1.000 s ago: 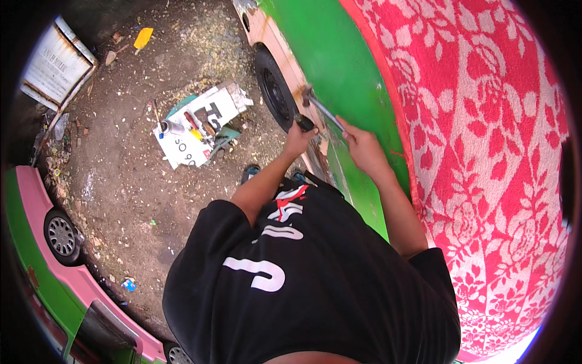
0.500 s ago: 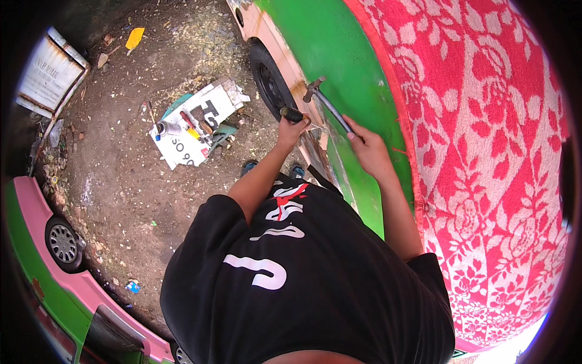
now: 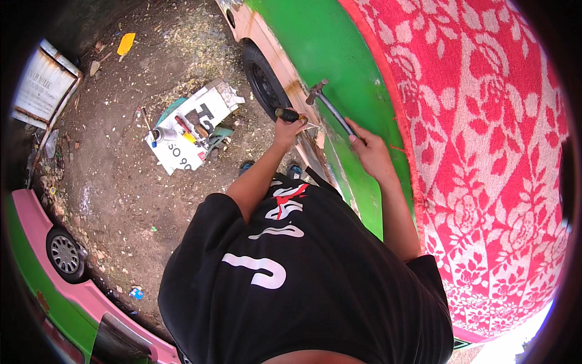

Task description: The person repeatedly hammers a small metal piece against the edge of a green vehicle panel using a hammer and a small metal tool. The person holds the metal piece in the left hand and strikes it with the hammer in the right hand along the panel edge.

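Observation:
My left hand (image 3: 287, 131) grips a dark-handled tool (image 3: 285, 114) with a thin pale shaft pointing right at the rust-streaked, scraped lower panel (image 3: 316, 143) of a pink and green vehicle (image 3: 309, 42); whether its tip touches is unclear. My right hand (image 3: 370, 151) is closed round the shaft of a hammer (image 3: 331, 108), whose head is raised to the upper right of the tool handle. A black wheel (image 3: 257, 73) sits just beyond my left hand.
A patterned red and white cloth (image 3: 473, 151) covers the right side. On the dirt ground (image 3: 121, 170), white boards (image 3: 173, 161) hold a spray can (image 3: 163, 134) and tools. A leaning sign (image 3: 45, 85) and another pink and green vehicle (image 3: 27, 218) stand left.
The hammer head has swung rightward, away from the tool handle in my left hand. That handle now lies more nearly level, and the whole view has shifted slightly.

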### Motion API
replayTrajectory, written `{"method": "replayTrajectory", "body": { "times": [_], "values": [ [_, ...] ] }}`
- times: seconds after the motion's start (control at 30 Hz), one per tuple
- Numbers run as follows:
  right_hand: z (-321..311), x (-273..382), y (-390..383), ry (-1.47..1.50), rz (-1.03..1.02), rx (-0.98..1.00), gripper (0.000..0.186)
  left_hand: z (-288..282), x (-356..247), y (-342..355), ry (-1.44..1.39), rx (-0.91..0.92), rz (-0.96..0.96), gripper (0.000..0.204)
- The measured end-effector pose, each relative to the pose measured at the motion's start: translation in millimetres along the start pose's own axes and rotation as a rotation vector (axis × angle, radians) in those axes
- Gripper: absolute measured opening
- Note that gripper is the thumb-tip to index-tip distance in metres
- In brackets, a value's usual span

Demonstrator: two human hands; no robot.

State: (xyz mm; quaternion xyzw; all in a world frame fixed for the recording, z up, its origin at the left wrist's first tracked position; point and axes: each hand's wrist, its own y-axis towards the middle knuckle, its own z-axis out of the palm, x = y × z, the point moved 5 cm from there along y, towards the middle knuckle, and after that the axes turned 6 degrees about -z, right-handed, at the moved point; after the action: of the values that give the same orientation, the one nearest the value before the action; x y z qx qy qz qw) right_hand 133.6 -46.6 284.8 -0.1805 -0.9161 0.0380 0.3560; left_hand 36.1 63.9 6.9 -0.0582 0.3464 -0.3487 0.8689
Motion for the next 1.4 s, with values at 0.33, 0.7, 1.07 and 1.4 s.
{"method": "replayTrajectory", "body": {
  "times": [0.33, 0.7, 1.07, 1.4],
  "values": [
    [4, 7, 6, -0.023, 0.058, 0.042, 0.040, 5, -6, 2, 0.059, 0.106, 0.019, 0.031],
    [49, 68, 40, -0.364, -0.217, 0.179, 0.040, 11, -16, 10, 0.250, 0.179, 0.079, 0.027],
    [42, 53, 60, -0.539, -0.208, 0.225, 0.044, 16, -3, 27, 0.368, 0.230, 0.107, 0.033],
    [20, 43, 64, -0.499, -0.237, 0.127, 0.039, 17, -7, 15, 0.249, 0.172, 0.070, 0.029]
  ]
}}
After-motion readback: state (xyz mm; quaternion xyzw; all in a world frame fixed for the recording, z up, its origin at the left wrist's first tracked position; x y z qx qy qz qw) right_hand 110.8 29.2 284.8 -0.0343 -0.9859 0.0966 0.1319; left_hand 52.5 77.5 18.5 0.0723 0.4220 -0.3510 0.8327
